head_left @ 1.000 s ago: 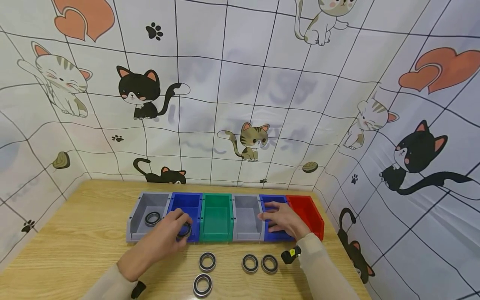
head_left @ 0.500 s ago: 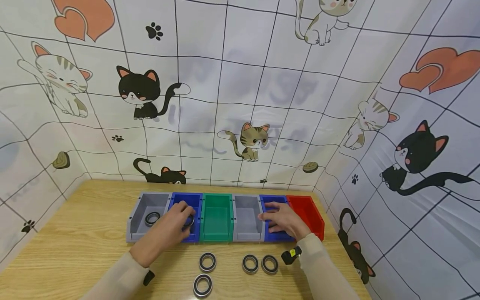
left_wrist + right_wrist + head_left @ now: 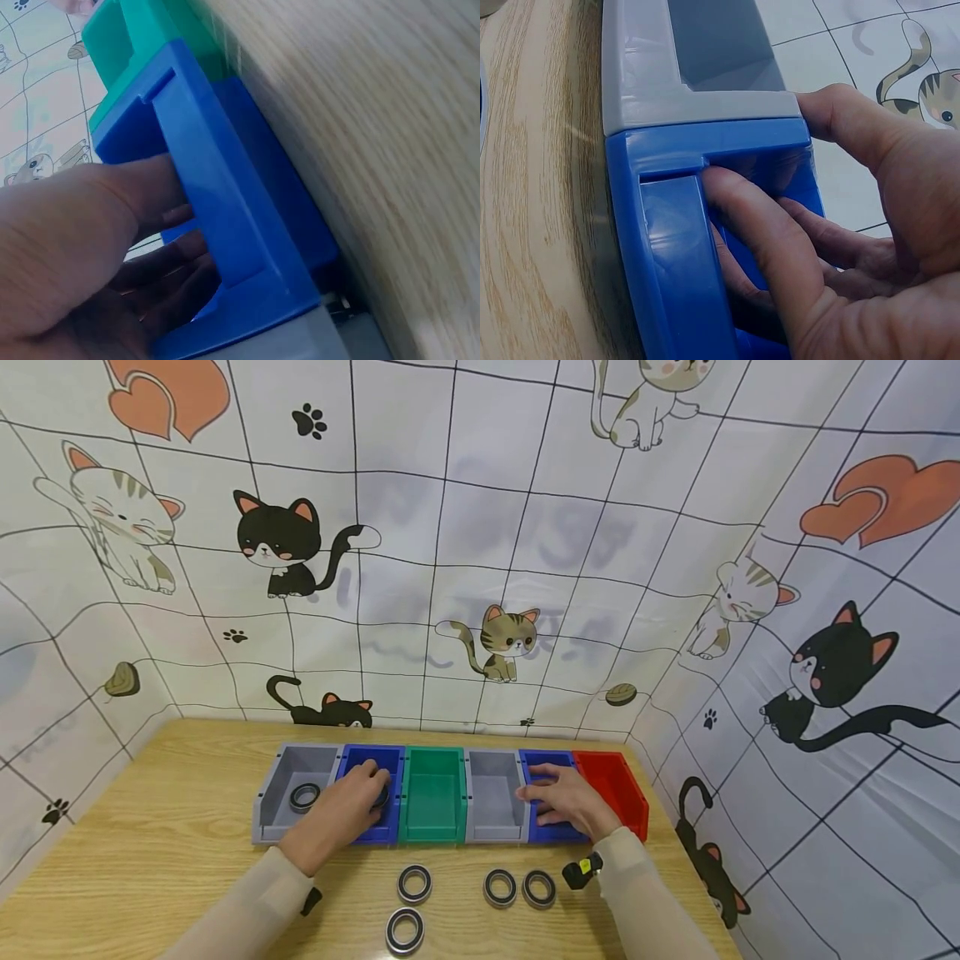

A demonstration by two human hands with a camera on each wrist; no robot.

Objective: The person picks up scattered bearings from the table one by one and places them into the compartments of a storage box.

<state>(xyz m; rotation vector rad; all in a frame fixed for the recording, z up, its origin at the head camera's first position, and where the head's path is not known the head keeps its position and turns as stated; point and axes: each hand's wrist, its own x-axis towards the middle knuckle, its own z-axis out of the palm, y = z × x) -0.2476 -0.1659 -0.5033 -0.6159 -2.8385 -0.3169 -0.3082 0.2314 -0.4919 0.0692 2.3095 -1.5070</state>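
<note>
My left hand reaches into the left blue bin and holds a ball bearing, mostly hidden behind the fingers. In the left wrist view the fingers pass behind the bin's front wall, which hides the bearing. My right hand lies over the right blue bin, fingers spread and loosely bent. The right wrist view shows its thumb just inside the front wall and a finger at the grey bin's edge, with no bearing visible between them.
A grey bin at the left end has a bearing inside. Green, grey and red bins complete the row. Several bearings lie on the wooden table in front, including a pair near the right sleeve.
My left hand has moved forward and slightly right, carrying the bearing from the blue bin's front edge deeper inside. The right hand stays where it was.
</note>
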